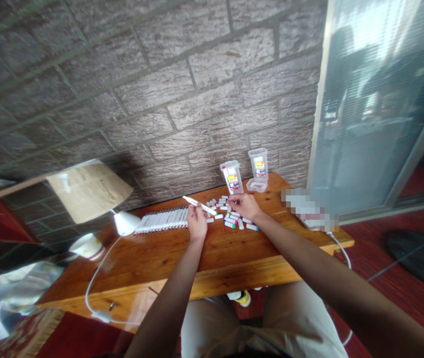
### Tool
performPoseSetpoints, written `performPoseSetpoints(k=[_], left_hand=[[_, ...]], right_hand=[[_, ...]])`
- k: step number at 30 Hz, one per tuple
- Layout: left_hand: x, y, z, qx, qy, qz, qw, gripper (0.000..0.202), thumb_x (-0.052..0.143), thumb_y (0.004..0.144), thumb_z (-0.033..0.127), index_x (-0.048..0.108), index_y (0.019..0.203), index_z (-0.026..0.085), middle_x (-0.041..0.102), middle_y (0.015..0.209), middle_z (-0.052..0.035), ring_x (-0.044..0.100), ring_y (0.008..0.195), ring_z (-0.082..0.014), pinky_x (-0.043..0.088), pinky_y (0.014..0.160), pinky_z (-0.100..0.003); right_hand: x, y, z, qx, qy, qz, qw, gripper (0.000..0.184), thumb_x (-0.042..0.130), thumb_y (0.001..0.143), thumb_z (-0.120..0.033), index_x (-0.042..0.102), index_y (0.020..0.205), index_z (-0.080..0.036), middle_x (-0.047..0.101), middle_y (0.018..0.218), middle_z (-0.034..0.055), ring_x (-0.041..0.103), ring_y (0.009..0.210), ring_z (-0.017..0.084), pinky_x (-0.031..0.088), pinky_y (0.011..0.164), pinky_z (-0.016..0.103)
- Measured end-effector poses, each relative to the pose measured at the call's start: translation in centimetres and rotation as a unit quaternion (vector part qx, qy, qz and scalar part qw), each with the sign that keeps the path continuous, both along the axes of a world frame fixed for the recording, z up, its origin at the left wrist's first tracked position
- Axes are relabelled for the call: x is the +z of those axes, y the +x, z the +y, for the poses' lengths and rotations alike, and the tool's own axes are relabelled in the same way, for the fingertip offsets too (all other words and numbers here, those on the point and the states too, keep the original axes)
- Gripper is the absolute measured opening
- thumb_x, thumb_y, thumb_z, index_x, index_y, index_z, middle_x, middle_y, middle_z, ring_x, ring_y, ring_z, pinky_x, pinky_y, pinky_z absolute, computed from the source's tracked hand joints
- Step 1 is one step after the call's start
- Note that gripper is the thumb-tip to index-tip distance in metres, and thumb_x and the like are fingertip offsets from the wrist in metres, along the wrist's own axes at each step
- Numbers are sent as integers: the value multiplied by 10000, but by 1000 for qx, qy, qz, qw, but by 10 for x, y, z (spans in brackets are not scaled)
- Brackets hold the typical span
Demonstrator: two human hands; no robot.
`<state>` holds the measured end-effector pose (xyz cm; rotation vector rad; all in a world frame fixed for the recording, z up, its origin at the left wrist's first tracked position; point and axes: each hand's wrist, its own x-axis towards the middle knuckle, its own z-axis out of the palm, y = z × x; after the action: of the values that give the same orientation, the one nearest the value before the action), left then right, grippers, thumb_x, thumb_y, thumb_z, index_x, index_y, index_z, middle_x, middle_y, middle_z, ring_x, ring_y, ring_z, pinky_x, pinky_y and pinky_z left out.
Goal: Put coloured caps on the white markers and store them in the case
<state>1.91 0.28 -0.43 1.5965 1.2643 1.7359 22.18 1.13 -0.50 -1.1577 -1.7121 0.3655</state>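
Observation:
My left hand (197,224) is closed around a slim white marker (190,200), which slants from upper left to lower right. Bent at the fingers, my right hand (246,205) reaches into a loose pile of marker caps (229,224). Its fingertips are pinched together among the caps; whatever they hold is too small to make out. The caps are white with coloured ends, several of them green, blue or pink. Left of my left hand, many white markers (163,220) lie side by side in a neat row on the wooden table (230,253).
Two clear plastic boxes with labels, a left box (231,176) and a right box (258,164), stand at the back by the brick wall. A lamp (124,223), its cord and a white cup (85,246) are on the left. A blurred-out object (308,211) lies right.

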Motion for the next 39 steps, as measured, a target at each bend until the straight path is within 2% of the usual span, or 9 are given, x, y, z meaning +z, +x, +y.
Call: performPoseSetpoints(k=[7, 14, 17, 21, 24, 27, 29, 31, 39], left_hand=[[5, 10, -12, -107, 10, 47, 993, 301, 538, 917, 520, 497, 866, 226, 537, 572, 55, 532, 529, -120, 427, 568, -238], [5, 8, -10, -90, 13, 36, 995, 297, 536, 917, 511, 485, 848, 227, 553, 582, 52, 558, 554, -117, 450, 591, -233], [2, 7, -6, -79, 4, 21, 997, 298, 521, 919, 516, 496, 874, 223, 622, 664, 26, 580, 577, -118, 457, 585, -237], [0, 7, 2, -98, -46, -81, 991, 281, 576, 890, 476, 493, 976, 221, 706, 787, 3, 586, 555, -106, 459, 557, -232], [6, 7, 3, -142, -104, -213, 961, 243, 645, 861, 383, 519, 963, 202, 715, 809, -15, 680, 700, -130, 515, 636, -232], [15, 6, 0, -208, -172, -333, 903, 127, 668, 859, 254, 589, 910, 169, 713, 880, -51, 710, 889, -141, 551, 752, -218], [20, 3, -2, -237, -206, -395, 863, 28, 641, 873, 175, 625, 889, 159, 712, 941, -64, 704, 929, -127, 561, 784, -194], [24, 2, -4, -247, -217, -436, 838, 61, 592, 895, 125, 638, 873, 159, 709, 982, -63, 700, 932, -115, 571, 770, -173], [28, 0, -5, -260, -232, -474, 809, 225, 461, 964, 117, 655, 856, 155, 697, 1007, -65, 689, 903, -91, 567, 709, -136]], right_hand=[[4, -4, -6, 16, -1, 2, 1000, 192, 623, 871, -297, 786, 856, -196, 778, 802, 26, 673, 684, 154, 476, 646, 237], [7, -4, -10, 31, 0, -1, 1000, 228, 602, 886, -308, 784, 833, -181, 772, 781, 30, 668, 680, 153, 464, 637, 234], [4, -4, -7, 26, 0, 2, 1000, 217, 602, 882, -293, 784, 852, -178, 777, 810, 41, 677, 700, 161, 474, 655, 244], [2, -3, -4, 37, -1, 0, 999, 195, 607, 871, -276, 780, 842, -188, 779, 806, 31, 672, 695, 159, 479, 647, 244], [2, -4, -4, 49, -2, -5, 999, 204, 593, 871, -262, 774, 820, -183, 771, 781, 25, 666, 680, 153, 470, 637, 242], [2, -4, -5, 59, -2, -10, 998, 211, 592, 879, -283, 772, 838, -181, 767, 784, 26, 662, 680, 148, 463, 637, 240], [1, -4, -4, 69, -6, -16, 997, 205, 615, 869, -309, 768, 815, -184, 759, 759, 22, 652, 662, 143, 452, 620, 236], [-1, -3, -3, 89, -16, -29, 995, 188, 662, 836, -327, 760, 758, -186, 745, 709, 11, 636, 623, 134, 433, 582, 225], [6, 15, -6, 182, -63, -84, 978, 98, 742, 745, -298, 785, 718, -214, 738, 650, -14, 633, 561, 122, 407, 531, 207]])
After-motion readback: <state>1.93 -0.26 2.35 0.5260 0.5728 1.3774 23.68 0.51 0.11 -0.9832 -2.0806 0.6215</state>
